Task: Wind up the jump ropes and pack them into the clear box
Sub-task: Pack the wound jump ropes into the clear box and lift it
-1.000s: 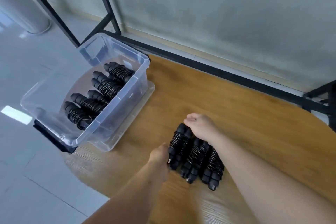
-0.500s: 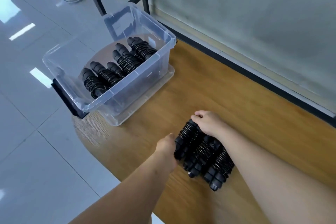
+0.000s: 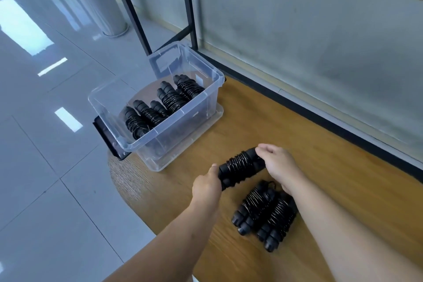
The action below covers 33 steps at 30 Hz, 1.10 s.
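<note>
A wound black jump rope [image 3: 240, 166] is lifted a little above the wooden table, held at both ends. My left hand [image 3: 207, 186] grips its near end and my right hand [image 3: 278, 167] grips its far end. Two more wound jump ropes [image 3: 265, 212] lie side by side on the table just below my right wrist. The clear box [image 3: 201, 110] stands at the table's left corner, to the upper left of my hands, with several wound ropes [image 3: 160, 105] lined up inside.
The wooden table [image 3: 297, 135] has a rounded left edge, with grey tiled floor beyond it. The box sits on its clear lid [image 3: 183, 153]. A black metal frame [image 3: 190, 4] and a grey wall run behind. A grey planter [image 3: 100, 0] stands on the floor.
Both hands have lifted one wound rope off the pile and moved it up and left toward the box. Two ropes stay on the table. The camera view has shifted.
</note>
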### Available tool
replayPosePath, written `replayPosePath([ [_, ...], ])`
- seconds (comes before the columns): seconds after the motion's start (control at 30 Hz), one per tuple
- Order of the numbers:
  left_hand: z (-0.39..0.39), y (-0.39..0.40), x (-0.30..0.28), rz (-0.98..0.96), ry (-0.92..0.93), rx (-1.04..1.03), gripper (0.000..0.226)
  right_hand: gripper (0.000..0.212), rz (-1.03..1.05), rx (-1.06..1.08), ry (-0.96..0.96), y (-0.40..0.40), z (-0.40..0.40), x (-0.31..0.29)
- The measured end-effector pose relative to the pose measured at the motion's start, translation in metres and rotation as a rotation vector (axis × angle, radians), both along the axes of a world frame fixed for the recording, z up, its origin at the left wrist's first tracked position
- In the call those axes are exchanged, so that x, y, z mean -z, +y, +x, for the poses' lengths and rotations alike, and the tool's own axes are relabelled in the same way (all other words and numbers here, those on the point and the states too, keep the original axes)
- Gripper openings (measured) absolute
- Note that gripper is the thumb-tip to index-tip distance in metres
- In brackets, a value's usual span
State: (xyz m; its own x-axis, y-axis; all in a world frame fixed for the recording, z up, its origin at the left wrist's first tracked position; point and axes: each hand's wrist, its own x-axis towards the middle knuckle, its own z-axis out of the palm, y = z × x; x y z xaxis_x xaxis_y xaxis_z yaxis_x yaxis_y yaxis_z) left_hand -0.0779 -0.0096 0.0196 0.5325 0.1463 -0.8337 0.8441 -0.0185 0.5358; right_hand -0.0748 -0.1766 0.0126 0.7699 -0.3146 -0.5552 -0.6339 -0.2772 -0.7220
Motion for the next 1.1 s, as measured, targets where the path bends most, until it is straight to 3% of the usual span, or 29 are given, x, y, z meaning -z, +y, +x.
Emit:
replayPosePath([
  [0.27, 0.007, 0.013, -0.075, 0.046, -0.296, 0.161, 0.022, 0.044, 0.160, 0.217, -0.160, 0.013, -0.015, -0.058],
  [0.5, 0.025, 0.029, -0.119, 0.122, -0.472, 0.324, 0.023, 0.049, 0.232, 0.332, -0.252, 0.041, -0.013, -0.092],
  [0.6, 0.040, 0.037, -0.122, 0.164, -0.522, 0.363, 0.038, 0.051, 0.248, 0.361, -0.268, 0.053, -0.003, -0.101],
  [1.0, 0.187, 0.113, -0.121, 0.100, -0.616, 0.537, 0.012, 0.058, 0.291, 0.559, -0.256, 0.141, 0.094, -0.116],
  [1.1, 0.228, 0.131, -0.116, 0.074, -0.612, 0.603, 0.021, 0.057, 0.287, 0.606, -0.244, 0.166, 0.124, -0.118],
])
